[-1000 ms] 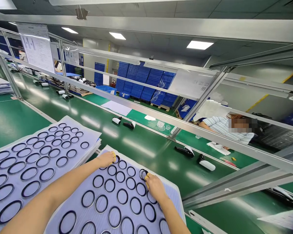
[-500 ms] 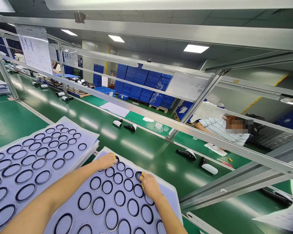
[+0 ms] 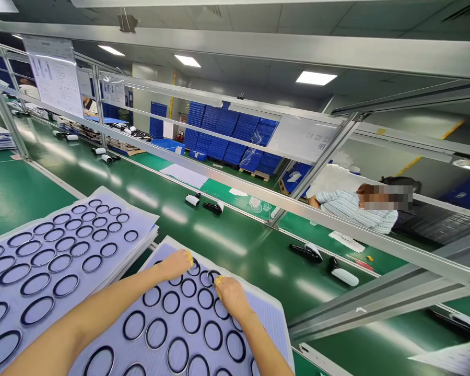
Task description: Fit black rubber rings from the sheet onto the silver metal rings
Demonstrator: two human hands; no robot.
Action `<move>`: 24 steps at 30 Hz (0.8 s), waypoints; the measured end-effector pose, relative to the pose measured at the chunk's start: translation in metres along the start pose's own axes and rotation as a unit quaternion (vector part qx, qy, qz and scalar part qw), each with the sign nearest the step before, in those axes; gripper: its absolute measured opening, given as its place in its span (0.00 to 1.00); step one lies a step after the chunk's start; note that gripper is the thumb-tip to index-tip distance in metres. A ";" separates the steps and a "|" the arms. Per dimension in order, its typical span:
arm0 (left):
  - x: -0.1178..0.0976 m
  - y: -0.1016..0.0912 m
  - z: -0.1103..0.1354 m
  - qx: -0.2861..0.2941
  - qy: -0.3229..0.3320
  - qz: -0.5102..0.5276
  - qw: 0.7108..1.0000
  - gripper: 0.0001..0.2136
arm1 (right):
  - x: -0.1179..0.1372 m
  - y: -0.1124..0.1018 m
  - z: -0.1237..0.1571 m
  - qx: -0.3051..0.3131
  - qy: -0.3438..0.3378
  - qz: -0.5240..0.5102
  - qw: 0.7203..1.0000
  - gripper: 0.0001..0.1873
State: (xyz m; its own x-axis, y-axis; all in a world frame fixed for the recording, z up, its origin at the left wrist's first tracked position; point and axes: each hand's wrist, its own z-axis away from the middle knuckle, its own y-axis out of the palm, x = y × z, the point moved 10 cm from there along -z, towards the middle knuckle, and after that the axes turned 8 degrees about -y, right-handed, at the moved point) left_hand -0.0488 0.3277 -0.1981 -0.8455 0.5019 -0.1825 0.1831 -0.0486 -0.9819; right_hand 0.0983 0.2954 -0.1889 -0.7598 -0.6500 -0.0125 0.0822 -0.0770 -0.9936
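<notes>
L hand & R hand each hide pt of a ring nr sheet's far edge; its nr edge cut off; poster txt too small.

Small yellow covers cap some fingers of the left hand and the right hand; both forearms are bare.

Place: factory, assembly hall. Shown by: one long green, conveyor-like strip, metal-edged; black-and-white handheld appliances, several, spaced along it; one metal frame overhead, hung with printed papers; blue trays, stacked high on wooden pallets, beyond the far edge; one person, same side; ceiling light panels; pale purple sheets, piled, bearing rows of black rings, near edge.
</notes>
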 end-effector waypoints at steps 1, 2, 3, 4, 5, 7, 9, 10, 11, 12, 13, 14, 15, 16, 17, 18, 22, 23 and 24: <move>-0.007 0.003 0.001 0.012 0.010 0.002 1.000 0.12 | 0.006 0.003 -0.004 0.004 -0.010 -0.015 1.000 0.13; -0.012 0.007 0.001 0.023 0.016 0.005 1.000 0.12 | 0.010 0.005 -0.007 0.005 -0.016 -0.031 0.999 0.13; -0.016 0.009 0.000 0.033 0.018 0.008 0.999 0.12 | 0.012 0.006 -0.011 0.004 -0.016 -0.049 0.999 0.14; -0.018 0.011 -0.001 0.042 0.016 0.012 0.999 0.12 | 0.014 0.007 -0.013 0.000 -0.013 -0.070 0.997 0.14; -0.018 0.012 -0.002 0.050 0.011 0.018 0.999 0.12 | 0.014 0.008 -0.015 -0.007 -0.008 -0.095 0.995 0.14; -0.018 0.012 -0.006 0.060 -0.002 0.037 0.998 0.13 | 0.011 0.007 -0.018 -0.030 0.007 -0.158 0.987 0.14; -0.018 0.007 -0.009 0.061 -0.020 0.067 0.996 0.13 | 0.006 0.004 -0.018 -0.065 0.028 -0.237 0.969 0.14; -0.017 0.004 -0.011 0.058 -0.031 0.087 0.994 0.13 | 0.001 0.003 -0.017 -0.088 0.043 -0.280 0.955 0.13; -0.016 0.000 -0.011 0.053 -0.043 0.108 0.992 0.13 | -0.004 0.001 -0.015 -0.114 0.060 -0.326 0.937 0.13; -0.015 -0.006 -0.012 0.046 -0.058 0.133 0.988 0.13 | -0.010 0.000 -0.011 -0.142 0.081 -0.374 0.913 0.13; -0.012 -0.011 -0.011 0.037 -0.075 0.161 0.983 0.13 | -0.017 0.000 -0.005 -0.171 0.103 -0.424 0.884 0.13; -0.010 -0.017 -0.009 0.027 -0.093 0.191 0.977 0.13 | -0.023 0.000 0.004 -0.201 0.124 -0.475 0.848 0.13; -0.007 -0.023 -0.007 0.019 -0.111 0.224 0.968 0.13 | -0.027 0.001 0.014 -0.229 0.143 -0.526 0.807 0.14; -0.005 -0.028 -0.003 0.013 -0.126 0.260 0.957 0.13 | -0.029 0.004 0.026 -0.254 0.158 -0.576 0.761 0.15; -0.005 -0.032 0.002 0.011 -0.138 0.296 0.945 0.13 | -0.028 0.006 0.040 -0.275 0.169 -0.623 0.712 0.17; -0.008 -0.035 0.009 0.013 -0.145 0.332 0.932 0.13 | -0.023 0.009 0.054 -0.292 0.177 -0.667 0.663 0.19; -0.046 -0.041 0.046 0.076 -0.132 0.449 0.880 0.09 | 0.024 0.024 0.116 -0.321 0.202 -0.792 0.478 0.22; -0.062 -0.042 0.057 0.106 -0.117 0.469 0.869 0.08 | 0.040 0.028 0.130 -0.322 0.209 -0.811 0.442 0.22; -0.079 -0.043 0.070 0.140 -0.099 0.484 0.858 0.07 | 0.055 0.032 0.142 -0.322 0.216 -0.826 0.410 0.21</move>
State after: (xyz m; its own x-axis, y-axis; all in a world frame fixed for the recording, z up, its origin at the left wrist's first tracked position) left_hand -0.0247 0.2301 -0.1451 -0.4384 -0.0458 -0.8976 0.7433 -0.5799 -0.3334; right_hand 0.1506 0.1498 -0.2057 0.5082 0.0914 0.8564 -0.8560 0.1629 0.4906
